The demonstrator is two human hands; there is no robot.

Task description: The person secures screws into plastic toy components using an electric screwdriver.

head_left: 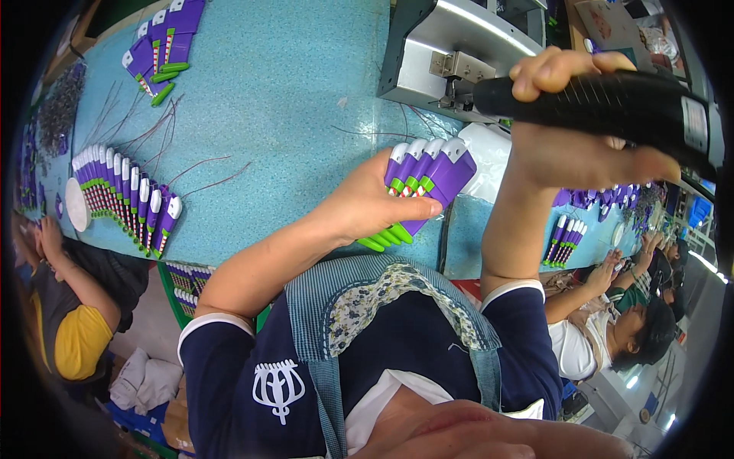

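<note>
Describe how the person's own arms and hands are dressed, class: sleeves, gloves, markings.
Both forearms are bare, and the left hand and right hand wear no gloves. Short navy sleeves end in white cuffs above the elbows. No rings, watch or markings show on either arm.

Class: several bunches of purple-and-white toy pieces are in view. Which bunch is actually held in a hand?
The fanned bunch gripped in the left hand, near the grey machine; the others lie loose on the blue table.
</note>
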